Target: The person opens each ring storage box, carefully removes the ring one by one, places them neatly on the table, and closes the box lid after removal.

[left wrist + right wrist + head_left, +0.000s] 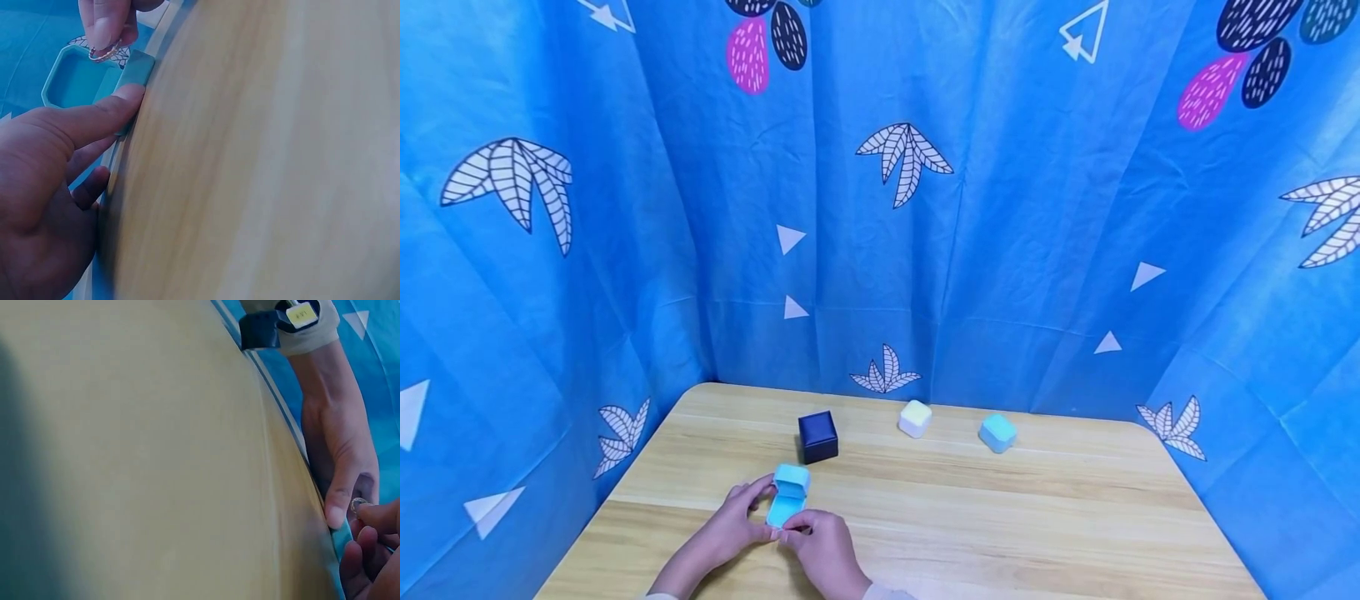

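An opened turquoise ring box (792,476) stands on the table at the lower left of the head view, its lid raised at the back. My left hand (727,527) holds it from the left, thumb on the front of the base and fingers along the side. Between thumb and fingers, my right hand (827,546) pinches a small ring (105,55), held over the base in the left wrist view. The same ring shows in the right wrist view, near the left thumb (337,509). The box interior is partly hidden behind the right fingers.
A dark navy box (818,437) sits just behind the ring box. Farther back are a small white box (915,419) and a closed turquoise box (997,433). Blue patterned curtains (880,250) surround the wooden table (1037,517) at the back and sides.
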A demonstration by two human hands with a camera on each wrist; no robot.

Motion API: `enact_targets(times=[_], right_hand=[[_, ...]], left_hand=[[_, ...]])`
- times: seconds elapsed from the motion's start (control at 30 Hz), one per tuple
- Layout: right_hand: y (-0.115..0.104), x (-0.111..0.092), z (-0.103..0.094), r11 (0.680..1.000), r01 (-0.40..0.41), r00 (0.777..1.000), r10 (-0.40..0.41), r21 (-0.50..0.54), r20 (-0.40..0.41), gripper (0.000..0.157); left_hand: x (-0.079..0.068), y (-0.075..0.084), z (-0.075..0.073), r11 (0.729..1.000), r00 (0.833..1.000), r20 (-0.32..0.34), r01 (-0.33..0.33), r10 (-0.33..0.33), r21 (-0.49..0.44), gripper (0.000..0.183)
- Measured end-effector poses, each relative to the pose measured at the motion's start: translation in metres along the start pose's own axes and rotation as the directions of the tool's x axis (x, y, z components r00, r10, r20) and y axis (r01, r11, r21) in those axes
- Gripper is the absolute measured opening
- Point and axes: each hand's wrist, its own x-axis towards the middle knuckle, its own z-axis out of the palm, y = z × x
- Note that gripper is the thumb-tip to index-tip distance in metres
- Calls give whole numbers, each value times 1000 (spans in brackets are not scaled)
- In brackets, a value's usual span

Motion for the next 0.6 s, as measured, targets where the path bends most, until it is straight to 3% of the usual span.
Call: enact_targets(times=[0.33,0.6], right_hand=[[-2,-10,5,995,61,994,-54,-75,98,3],[-5,-15,8,978,57,993,-36,-199,110,6]], left_hand=[[1,0,1,1000,1000,-25,5,-4,14,86],[-1,2,0,1000,1000,-29,9,-9,16,88]])
